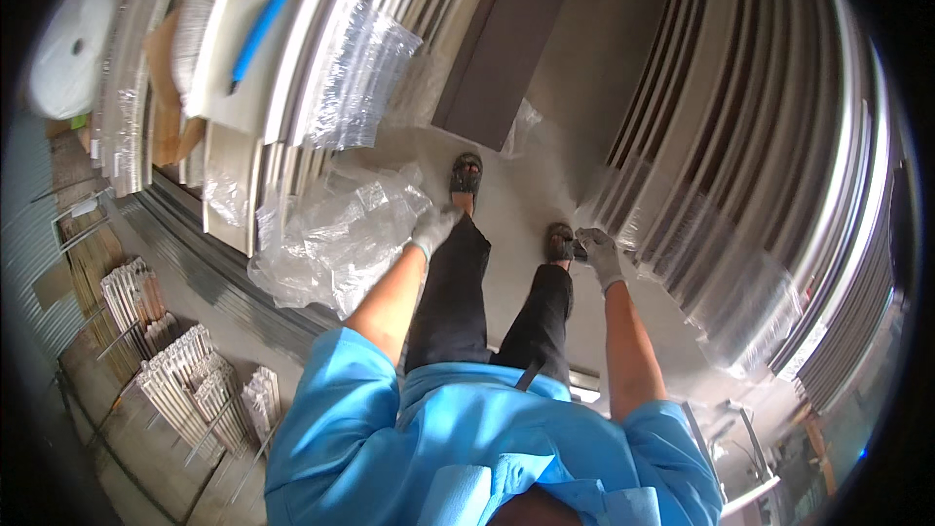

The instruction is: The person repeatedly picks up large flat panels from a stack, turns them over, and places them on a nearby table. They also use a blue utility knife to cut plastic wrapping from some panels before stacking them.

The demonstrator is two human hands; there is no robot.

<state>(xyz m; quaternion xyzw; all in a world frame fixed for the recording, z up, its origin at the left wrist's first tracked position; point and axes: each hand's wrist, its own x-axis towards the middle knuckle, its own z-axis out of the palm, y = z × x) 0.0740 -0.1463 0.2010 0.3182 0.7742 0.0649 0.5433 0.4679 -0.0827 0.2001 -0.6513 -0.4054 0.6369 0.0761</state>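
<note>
My left hand (435, 227), in a pale work glove, is closed at the right edge of a crumpled clear plastic sheet (341, 239). The sheet spreads leftward from it in loose folds. On the other side, my right hand (599, 255) wears a similar glove, its fingers curled and pinched together over the floor beside my right sandal (559, 242). Whether anything thin is between those fingers is too small to tell. Ahead of my feet lies a long dark flat panel (502, 49), with a bit of clear film (524, 127) at its near end.
Long stacked panels (721, 88) line the right side, their near ends wrapped in clear film (745, 307). More stacked lengths (390, 0) stand at left, where a blue cutter-like tool (259, 39) lies on a board. Bundled pale bars (195, 380) are at lower left.
</note>
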